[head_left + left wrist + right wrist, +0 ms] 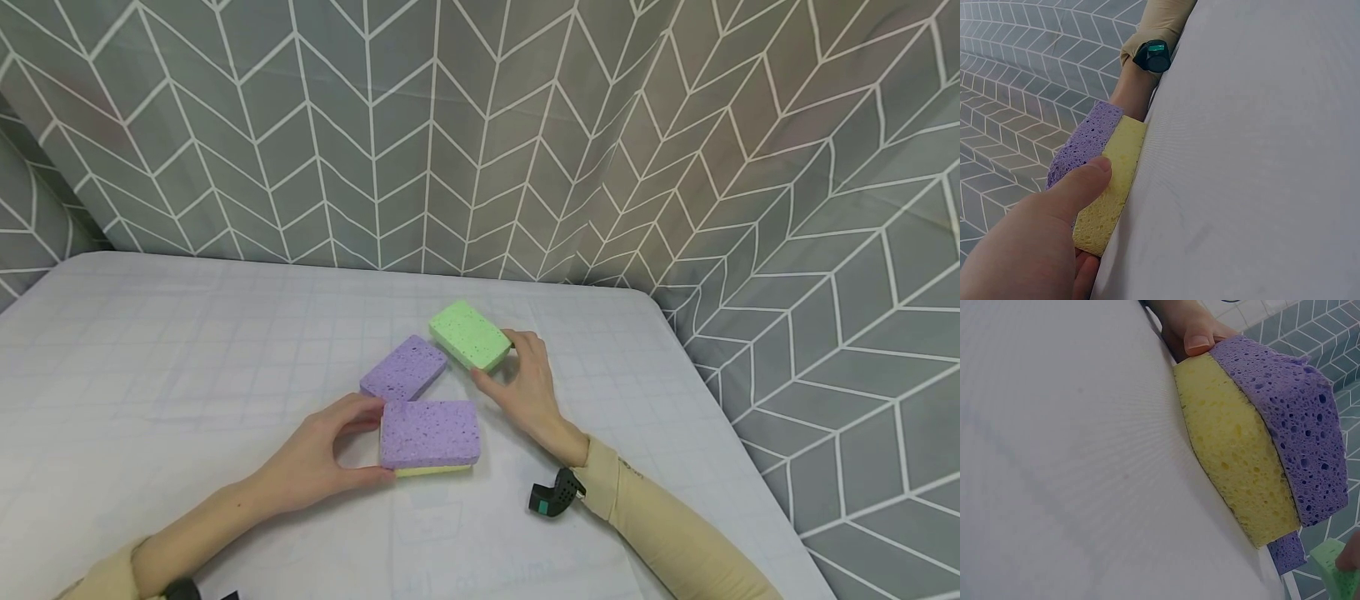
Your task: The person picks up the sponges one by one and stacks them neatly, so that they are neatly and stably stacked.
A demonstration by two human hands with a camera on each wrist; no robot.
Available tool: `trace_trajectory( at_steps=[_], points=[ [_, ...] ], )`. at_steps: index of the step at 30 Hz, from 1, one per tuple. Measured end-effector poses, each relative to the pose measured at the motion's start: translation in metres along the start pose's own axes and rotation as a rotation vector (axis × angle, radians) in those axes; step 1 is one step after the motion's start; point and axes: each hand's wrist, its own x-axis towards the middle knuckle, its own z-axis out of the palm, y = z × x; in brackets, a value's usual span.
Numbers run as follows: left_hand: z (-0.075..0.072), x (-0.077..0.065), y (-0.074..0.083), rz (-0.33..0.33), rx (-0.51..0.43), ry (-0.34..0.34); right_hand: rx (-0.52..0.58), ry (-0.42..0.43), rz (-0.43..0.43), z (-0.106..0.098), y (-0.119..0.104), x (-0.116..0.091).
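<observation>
Near the table's middle, a purple sponge (430, 433) lies flat on top of a yellow sponge (1124, 164). My left hand (318, 450) grips this pair at its left end, the thumb lying across the edges of both. Behind it, a second purple sponge (403, 368) sits at an angle, its near corner right at the stack. My right hand (528, 387) pinches a green sponge (469, 335) between thumb and fingers at its right end. The green sponge is tilted, close beside the far end of the second purple one.
A white cloth (187, 350) with a faint grid covers the table. Grey curtains (397, 133) with white chevron lines hang behind it and along the right side. A black wrist device (555, 493) sits by the right sleeve cuff.
</observation>
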Motion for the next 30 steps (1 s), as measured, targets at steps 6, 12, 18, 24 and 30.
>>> trace_trajectory(
  at_steps=[6, 12, 18, 24, 30],
  points=[
    [0.0002, 0.0002, 0.0001, 0.010, -0.001, 0.003, 0.014, -0.006, -0.001, -0.0012, -0.0005, -0.0003],
    [0.0001, 0.0003, 0.0006, 0.011, -0.003, 0.003, 0.029, 0.002, -0.021, -0.0009, 0.0006, -0.0004],
    [-0.0006, 0.0004, 0.0019, 0.003, 0.004, 0.001, 0.045, 0.012, -0.043, 0.0002, 0.0023, -0.0005],
    [-0.0001, 0.0000, 0.0011, 0.003, 0.004, 0.003, 0.063, 0.021, -0.076, -0.0003, 0.0024, -0.0012],
    [0.0002, 0.0002, 0.0009, 0.013, -0.003, 0.005, 0.080, 0.022, -0.109, -0.0019, 0.0018, -0.0022]
  ],
)
